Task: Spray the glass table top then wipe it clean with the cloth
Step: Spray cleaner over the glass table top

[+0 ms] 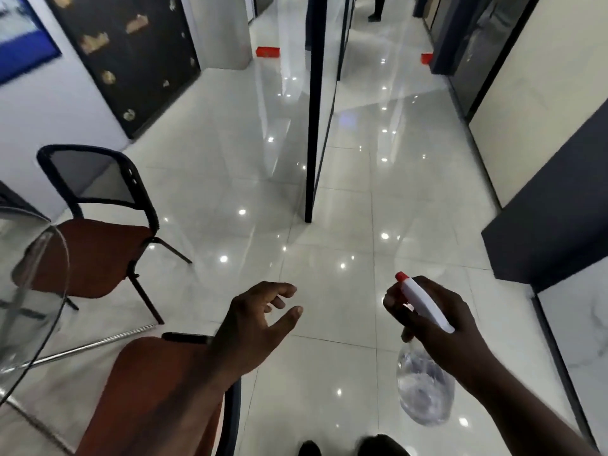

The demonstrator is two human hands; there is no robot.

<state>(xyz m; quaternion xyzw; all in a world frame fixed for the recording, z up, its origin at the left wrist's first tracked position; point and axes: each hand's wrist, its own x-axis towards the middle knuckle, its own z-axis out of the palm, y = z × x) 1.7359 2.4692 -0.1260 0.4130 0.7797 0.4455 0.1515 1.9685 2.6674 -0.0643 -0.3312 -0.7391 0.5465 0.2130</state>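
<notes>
My right hand (434, 319) grips a spray bottle (424, 386) at its neck; the bottle is clear, with a white trigger head and a red nozzle tip pointing up and left. My left hand (260, 319) hovers empty in front of me, fingers loosely spread, above the floor. The round glass table top (36, 291) shows only as a curved edge at the far left. No cloth is in view.
Two chairs with rust-coloured seats stand by the table: one with a black mesh back (98, 225) and one directly under my left forearm (154, 390). A dark glass partition post (312, 126) rises ahead. Glossy white floor tiles stretch down the corridor; a dark wall panel (552, 225) is on the right.
</notes>
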